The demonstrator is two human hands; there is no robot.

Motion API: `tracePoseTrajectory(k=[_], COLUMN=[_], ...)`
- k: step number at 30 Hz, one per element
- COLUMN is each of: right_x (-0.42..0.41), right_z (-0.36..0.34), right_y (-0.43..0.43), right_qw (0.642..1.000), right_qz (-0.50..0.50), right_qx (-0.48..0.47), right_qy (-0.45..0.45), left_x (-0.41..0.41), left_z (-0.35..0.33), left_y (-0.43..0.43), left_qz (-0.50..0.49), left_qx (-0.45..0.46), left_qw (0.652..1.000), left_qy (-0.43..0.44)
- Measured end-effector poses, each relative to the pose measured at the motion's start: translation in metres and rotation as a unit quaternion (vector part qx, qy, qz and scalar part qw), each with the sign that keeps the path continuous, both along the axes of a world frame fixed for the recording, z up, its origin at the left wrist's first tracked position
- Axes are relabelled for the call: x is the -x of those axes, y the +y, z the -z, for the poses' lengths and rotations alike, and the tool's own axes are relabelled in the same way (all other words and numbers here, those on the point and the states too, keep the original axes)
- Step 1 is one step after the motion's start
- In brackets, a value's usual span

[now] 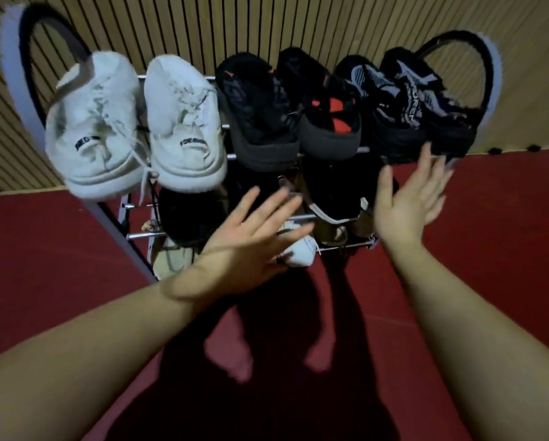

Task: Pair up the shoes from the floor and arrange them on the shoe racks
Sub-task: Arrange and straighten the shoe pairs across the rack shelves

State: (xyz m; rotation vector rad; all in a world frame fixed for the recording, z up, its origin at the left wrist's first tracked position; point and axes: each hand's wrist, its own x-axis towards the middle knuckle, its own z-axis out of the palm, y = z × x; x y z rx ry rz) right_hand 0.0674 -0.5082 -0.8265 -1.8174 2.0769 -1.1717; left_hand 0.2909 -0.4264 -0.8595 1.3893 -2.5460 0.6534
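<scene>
A metal shoe rack stands against a slatted wall. Its top shelf carries a pair of white sneakers, a pair of black shoes with red accents and a pair of black and grey sneakers, heels toward me. Lower shelves hold dark shoes and a white shoe, partly hidden. My left hand hovers open in front of the lower shelves. Just below the rightmost pair, my right hand is open with fingers spread. Neither hand holds anything.
Red carpet covers the floor in front of the rack. My bare feet stand close to the rack's base, in shadow. The rack's curved side frames rise at both ends.
</scene>
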Motion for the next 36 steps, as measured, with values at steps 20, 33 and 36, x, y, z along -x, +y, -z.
tracePoseTrajectory(k=[20,33,36], right_x=[-0.169,-0.117,-0.138], right_z=[0.072,0.035,0.033], right_y=[-0.019,0.013,0.000], right_qw=[0.918,0.899,0.889], right_qz=[-0.129,-0.148,-0.122], right_qx=[-0.305,-0.353,-0.375], right_qy=[0.217,0.215,0.234], left_x=[-0.109,-0.104,-0.105], left_z=[0.050,0.076,0.071], left_y=[0.043,0.040,0.043], left_qz=[-0.313,-0.292,-0.299], left_qx=[-0.276,-0.228,-0.232], left_qw=[0.896,0.912,0.906], left_qy=[0.154,0.177,0.189])
